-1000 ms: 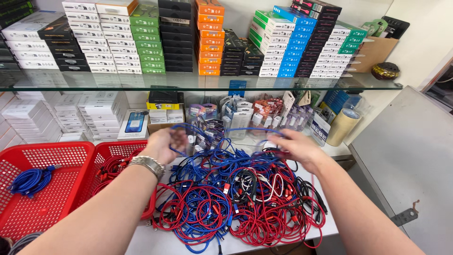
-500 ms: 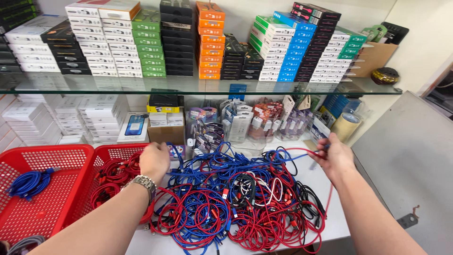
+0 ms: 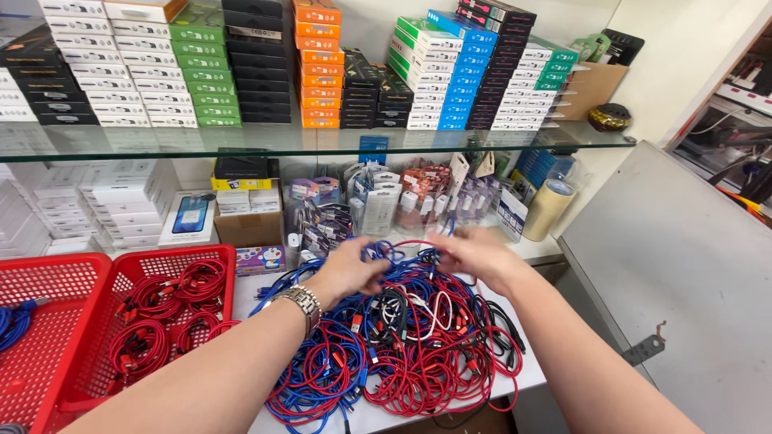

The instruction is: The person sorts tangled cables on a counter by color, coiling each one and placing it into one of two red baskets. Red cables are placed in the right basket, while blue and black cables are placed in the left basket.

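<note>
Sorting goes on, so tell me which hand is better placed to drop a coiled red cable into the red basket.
Left, probably. The left hand works the cable pile on the side nearest the red basket, which already holds red coils. The right hand sits across the pile, farther away.

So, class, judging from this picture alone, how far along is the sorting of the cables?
Done: coiled red cables already lie in the nearer red basket, and blue coils in the far one. In hand: the left hand and right hand meet over one cable at the top of the tangled pile. Left: most of the work, since that heap of mixed cables remains unsorted.
</note>
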